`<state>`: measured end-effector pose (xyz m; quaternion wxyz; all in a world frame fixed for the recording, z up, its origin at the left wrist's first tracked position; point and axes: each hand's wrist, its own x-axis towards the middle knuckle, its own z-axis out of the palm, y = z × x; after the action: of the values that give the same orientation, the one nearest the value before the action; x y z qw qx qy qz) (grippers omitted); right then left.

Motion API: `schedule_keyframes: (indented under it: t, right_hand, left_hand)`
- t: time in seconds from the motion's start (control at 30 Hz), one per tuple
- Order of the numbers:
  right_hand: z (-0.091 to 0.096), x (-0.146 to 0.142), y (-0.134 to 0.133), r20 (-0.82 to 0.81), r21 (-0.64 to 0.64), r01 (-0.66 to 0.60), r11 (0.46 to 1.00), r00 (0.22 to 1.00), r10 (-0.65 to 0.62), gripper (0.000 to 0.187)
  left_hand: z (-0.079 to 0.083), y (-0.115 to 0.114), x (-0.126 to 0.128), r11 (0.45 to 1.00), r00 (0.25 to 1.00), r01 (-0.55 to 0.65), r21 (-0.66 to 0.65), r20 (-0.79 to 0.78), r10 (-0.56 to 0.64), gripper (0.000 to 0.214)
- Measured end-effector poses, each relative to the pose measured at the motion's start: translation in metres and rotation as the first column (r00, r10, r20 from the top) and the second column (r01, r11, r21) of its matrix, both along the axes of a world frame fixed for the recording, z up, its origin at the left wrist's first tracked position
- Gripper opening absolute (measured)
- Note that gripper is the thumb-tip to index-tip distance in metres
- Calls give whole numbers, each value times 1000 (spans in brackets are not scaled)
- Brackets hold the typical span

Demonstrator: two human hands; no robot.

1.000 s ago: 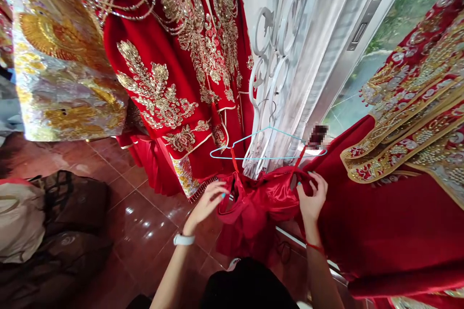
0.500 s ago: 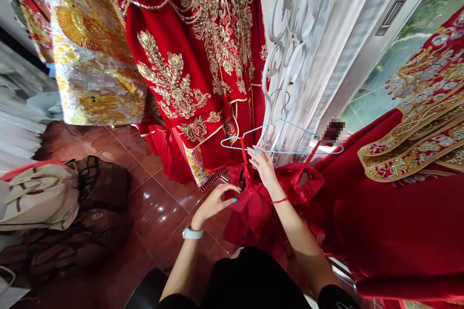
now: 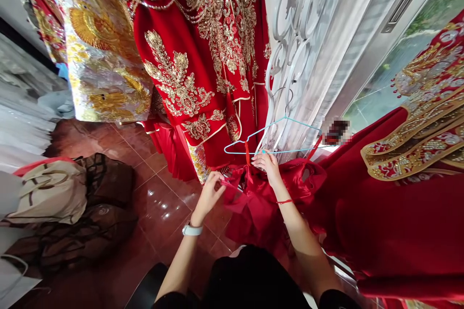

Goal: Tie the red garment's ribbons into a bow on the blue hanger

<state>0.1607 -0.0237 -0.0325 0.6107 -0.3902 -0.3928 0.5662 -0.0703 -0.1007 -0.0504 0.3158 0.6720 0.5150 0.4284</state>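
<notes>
A light blue wire hanger point(image 3: 290, 123) hangs on a white scrolled metal grille point(image 3: 290, 34). A red satin garment point(image 3: 261, 203) hangs from it by thin red loops. My left hand point(image 3: 212, 193), with a white watch on the wrist, pinches a thin red strap at the garment's left edge. My right hand point(image 3: 267, 165), a red string round its wrist, has its fingers closed on the red fabric just under the hanger's bottom bar.
A red gown with heavy gold embroidery point(image 3: 195, 58) hangs at the left, beside a gold and silver brocade robe point(image 3: 97, 58). Another red embroidered garment point(image 3: 398, 193) fills the right. Bags point(image 3: 54, 193) lie on the red tiled floor point(image 3: 159, 207).
My right hand crossed from the garment's right side to under the hanger's bar. My left hand rose and closed on a thin red strap. The view shifted slightly.
</notes>
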Motion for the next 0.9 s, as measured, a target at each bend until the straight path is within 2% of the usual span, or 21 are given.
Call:
schedule_keyframes:
  t: [0.07, 0.13, 0.23, 0.3, 0.37, 0.4, 0.43, 0.5, 0.6, 0.67, 0.8, 0.9]
  right_hand:
    - [0, 0, -1, -3, 3, 2, 1000, 1000, -2, 43]
    - [-1, -1, -2, 0, 1, 7, 1000, 1000, -7, 43]
    - [-2, -2, -3, 1, 3, 1, 1000, 1000, -1, 42]
    - [-1, -2, -4, 4, 5, 2, 1000, 1000, -2, 42]
    - [0, -2, -5, 5, 2, 14, 1000, 1000, -14, 43]
    - [0, -3, -6, 4, 1, 19, 1000, 1000, -19, 43]
    - [1, -3, -7, 2, 1, 19, 1000, 1000, -19, 44]
    - [2, -3, -8, -3, 7, 13, 1000, 1000, -13, 43]
    - [1, -3, -9, -5, 10, 9, 1000, 1000, -9, 42]
    - [0, -2, -10, -8, 5, 5, 1000, 1000, -5, 42]
    - [-1, 0, -12, -4, -2, -8, 1000, 1000, 8, 43]
    - [-1, 2, -13, -8, -12, -7, 1000, 1000, 7, 45]
  left_hand:
    - [-3, 8, 7, 980, 970, -193, -44, 143, 197, 20]
    - [-8, 16, 13, 952, 924, -233, -199, 260, 281, 29]
    - [-16, 25, 16, 894, 866, -115, -433, 397, 304, 40]
    - [-18, 28, 15, 830, 792, -5, -558, 504, 344, 39]
    - [-16, 28, 13, 774, 703, 99, -625, 595, 390, 32]
    - [-14, 28, 11, 765, 670, 132, -631, 626, 400, 29]
    - [-12, 28, 11, 773, 650, 145, -618, 648, 397, 26]
    - [-6, 28, 10, 827, 661, 128, -547, 669, 340, 23]
    - [2, 33, 10, 920, 763, 110, -376, 626, 164, 46]
    - [6, 40, 10, 960, 831, 94, -262, 552, 69, 62]
    - [20, 57, 4, 988, 896, 50, -146, 443, 20, 70]
    - [42, 69, 2, 991, 916, 76, -108, 401, -26, 67]
